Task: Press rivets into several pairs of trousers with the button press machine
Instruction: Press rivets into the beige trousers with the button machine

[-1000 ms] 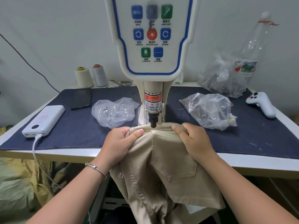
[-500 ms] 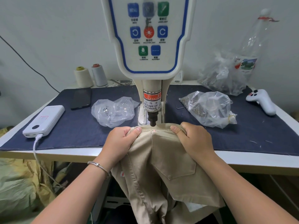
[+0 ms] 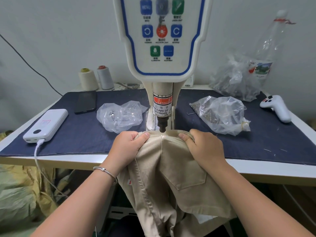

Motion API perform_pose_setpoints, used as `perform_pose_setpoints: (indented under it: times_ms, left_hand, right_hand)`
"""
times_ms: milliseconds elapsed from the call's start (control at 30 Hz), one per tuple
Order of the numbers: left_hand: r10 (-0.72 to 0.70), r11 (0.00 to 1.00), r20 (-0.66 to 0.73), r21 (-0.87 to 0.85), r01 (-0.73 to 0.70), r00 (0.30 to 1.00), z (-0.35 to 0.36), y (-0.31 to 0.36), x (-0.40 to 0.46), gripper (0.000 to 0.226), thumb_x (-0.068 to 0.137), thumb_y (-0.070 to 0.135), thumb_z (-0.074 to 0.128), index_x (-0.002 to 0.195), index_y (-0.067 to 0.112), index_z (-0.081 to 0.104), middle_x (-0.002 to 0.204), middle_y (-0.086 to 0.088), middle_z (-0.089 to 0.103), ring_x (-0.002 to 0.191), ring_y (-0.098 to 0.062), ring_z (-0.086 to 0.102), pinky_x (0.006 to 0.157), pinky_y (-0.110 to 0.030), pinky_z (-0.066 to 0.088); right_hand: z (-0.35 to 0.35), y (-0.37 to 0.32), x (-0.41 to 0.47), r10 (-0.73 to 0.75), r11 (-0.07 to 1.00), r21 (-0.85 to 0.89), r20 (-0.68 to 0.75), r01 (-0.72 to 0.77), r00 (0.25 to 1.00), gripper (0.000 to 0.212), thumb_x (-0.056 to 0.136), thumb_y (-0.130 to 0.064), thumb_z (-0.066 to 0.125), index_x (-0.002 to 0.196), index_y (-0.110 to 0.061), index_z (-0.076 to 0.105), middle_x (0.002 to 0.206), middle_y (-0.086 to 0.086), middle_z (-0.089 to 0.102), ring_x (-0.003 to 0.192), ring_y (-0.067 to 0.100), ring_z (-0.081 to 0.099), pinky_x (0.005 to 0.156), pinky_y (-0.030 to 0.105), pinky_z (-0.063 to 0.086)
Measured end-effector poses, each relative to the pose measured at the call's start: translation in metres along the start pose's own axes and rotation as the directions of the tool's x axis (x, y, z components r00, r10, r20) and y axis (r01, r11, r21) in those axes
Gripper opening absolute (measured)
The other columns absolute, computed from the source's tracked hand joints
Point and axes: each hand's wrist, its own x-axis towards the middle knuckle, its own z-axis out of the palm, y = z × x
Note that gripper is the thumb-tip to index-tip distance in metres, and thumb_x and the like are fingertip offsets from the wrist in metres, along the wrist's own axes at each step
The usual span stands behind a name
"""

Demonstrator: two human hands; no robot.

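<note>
At the center of the frame, the left hand (image 3: 127,147) and right hand (image 3: 204,147) each pinched the waistband of the beige trousers (image 3: 172,178), holding it under the press machine (image 3: 162,65) punch (image 3: 162,128).

Button press machine (image 3: 162,48) top was cut off by frame edge; panel labels too blurred to read. Trousers (image 3: 171,177) hid the lower die. Bag (image 3: 222,115) contents too small, possibly rivets.
</note>
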Motion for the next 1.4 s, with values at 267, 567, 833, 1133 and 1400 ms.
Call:
perform_pose_setpoints:
  times_ms: [267,567,833,1133,1400]
  left_hand:
    - [-0.032,0.996,-0.023,-0.081,0.030,0.999,0.000,-0.004,0.000,0.004,0.090,0.034,0.068,0.088,0.031,0.069,0.061,0.008,0.059,0.058,-0.008,0.051,0.061,-0.026,0.043]
    - [0.017,0.993,0.000,-0.120,-0.017,1.000,-0.002,-0.009,0.000,0.012,0.093,0.032,0.065,0.081,0.033,0.063,0.048,0.013,0.049,0.049,-0.007,0.038,0.057,-0.029,0.036]
    - [0.065,0.995,-0.025,-0.080,-0.066,0.998,0.000,-0.011,-0.003,0.015,0.094,0.029,0.064,0.080,0.034,0.061,0.045,0.017,0.047,0.044,-0.005,0.035,0.052,-0.027,0.030]
    - [0.181,0.946,-0.106,0.290,-0.144,0.978,0.012,-0.006,-0.018,0.014,0.097,0.035,0.056,0.085,0.031,0.052,0.049,0.004,0.047,0.053,-0.015,0.048,0.053,-0.032,0.037]
    - [0.211,0.897,-0.057,0.408,-0.170,0.976,0.014,-0.001,-0.020,0.015,0.101,0.038,0.048,0.091,0.026,0.049,0.052,0.004,0.046,0.063,-0.025,0.050,0.056,-0.035,0.039]
  right_hand:
    - [-0.002,-0.004,-0.001,-0.002,1.000,-0.025,0.015,0.002,1.000,0.050,0.096,-0.055,0.041,0.062,-0.020,0.032,0.062,-0.004,0.046,0.068,0.027,0.049,0.060,0.035,0.033]
    - [-0.002,-0.003,-0.003,-0.041,0.999,0.000,-0.010,0.041,0.999,0.048,0.097,-0.055,0.040,0.069,-0.016,0.046,0.064,-0.003,0.053,0.069,0.027,0.057,0.062,0.038,0.044]
    - [-0.004,-0.003,-0.004,-0.049,0.999,0.019,-0.002,0.049,0.999,0.049,0.097,-0.054,0.040,0.073,-0.013,0.053,0.066,-0.001,0.058,0.068,0.025,0.058,0.065,0.039,0.049]
    - [-0.002,-0.004,-0.003,-0.045,0.997,-0.058,0.002,0.045,0.999,0.045,0.099,-0.050,0.038,0.071,-0.016,0.046,0.063,-0.003,0.050,0.068,0.027,0.056,0.061,0.035,0.042]
    - [-0.004,-0.002,-0.003,-0.019,0.998,-0.063,0.005,0.020,1.000,0.045,0.097,-0.053,0.041,0.068,-0.019,0.048,0.063,-0.004,0.051,0.067,0.024,0.052,0.060,0.034,0.038]
